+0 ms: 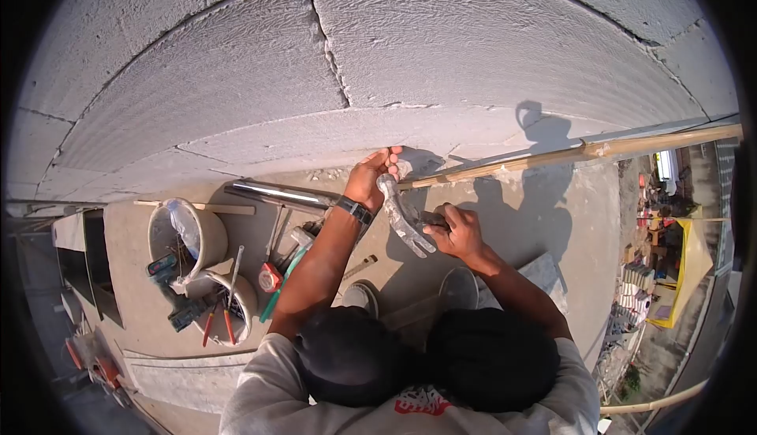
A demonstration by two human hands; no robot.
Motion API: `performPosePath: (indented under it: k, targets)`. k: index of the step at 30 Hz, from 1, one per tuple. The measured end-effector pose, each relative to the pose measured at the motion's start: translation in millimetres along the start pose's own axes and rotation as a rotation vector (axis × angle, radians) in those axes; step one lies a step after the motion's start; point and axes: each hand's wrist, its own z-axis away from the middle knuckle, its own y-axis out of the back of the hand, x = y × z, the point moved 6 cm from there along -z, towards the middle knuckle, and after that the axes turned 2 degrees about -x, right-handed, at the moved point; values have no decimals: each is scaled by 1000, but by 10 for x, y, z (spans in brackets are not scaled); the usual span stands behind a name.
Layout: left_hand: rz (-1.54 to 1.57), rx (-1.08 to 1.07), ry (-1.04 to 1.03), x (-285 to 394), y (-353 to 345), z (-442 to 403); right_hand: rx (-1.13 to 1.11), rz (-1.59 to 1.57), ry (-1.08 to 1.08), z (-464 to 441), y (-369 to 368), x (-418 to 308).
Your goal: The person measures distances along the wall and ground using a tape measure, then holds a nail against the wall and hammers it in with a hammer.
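Note:
My right hand [457, 234] is wrapped round the handle of a claw hammer [404, 220]. The hammer's worn, whitish head points up toward my left wrist, its claw toward me. My left hand [377, 176], with a dark watch [355, 209] on the wrist, is raised close to the pale block wall [260, 64]. Its fingers are pinched together near the wall face; whatever is between them is too small or hidden to make out. A long wooden strip [520, 165] runs along the wall, its near end just right of my left hand and behind the hammer head.
Left on the floor stand two buckets [217, 234] [247, 309] with tools, and a cordless drill [175, 293]. A tape measure [270, 277], a mallet [302, 238] and metal bars [276, 194] lie nearby. The floor's edge drops off at right, beside a yellow tarp [688, 265].

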Motion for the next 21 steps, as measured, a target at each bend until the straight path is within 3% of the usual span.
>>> performPosePath:
  k: [7,12,16,19,21]
  targets:
    - [-50,118,44,55,-147,103,39,54,-125,12,-100,215]
    - [-13,37,52,-29,29,-36,-26,14,-63,14,-64,106]
    - [-70,49,39,-9,-20,12,-44,84,-136,13,-162,260]
    - [72,-104,60,9,-40,26,-1,89,-83,43,-123,141]
    - [28,-13,55,15,-47,56,-19,95,2,27,-71,52]
